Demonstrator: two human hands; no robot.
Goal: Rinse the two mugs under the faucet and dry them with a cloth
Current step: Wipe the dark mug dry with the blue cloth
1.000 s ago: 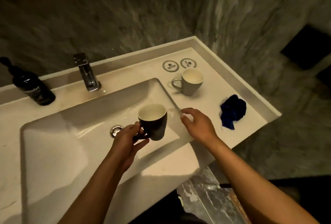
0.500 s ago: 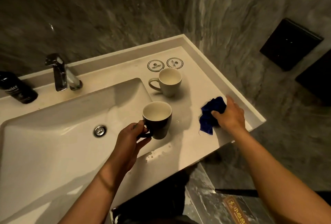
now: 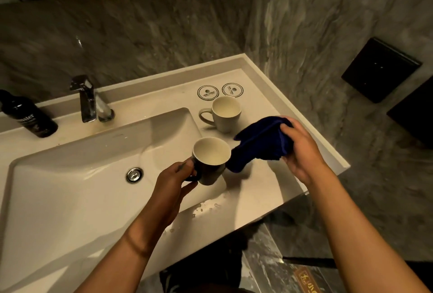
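The left hand (image 3: pixel 173 182) grips the handle of a dark glazed ceramic mug with a pale inside (image 3: pixel 210 161), holding it upright over the right edge of the white rectangular sink basin (image 3: pixel 70 189). The right hand (image 3: pixel 301 149) clutches a crumpled dark blue cloth (image 3: pixel 257 145), whose loose end hangs right against the mug's side. A second, cream-coloured ceramic mug (image 3: pixel 225 113) stands on the white counter (image 3: pixel 269 182) behind them, near two round printed coasters (image 3: pixel 207 92). A chrome faucet (image 3: pixel 90 100) and a black bottle (image 3: pixel 28 116) sit further left.
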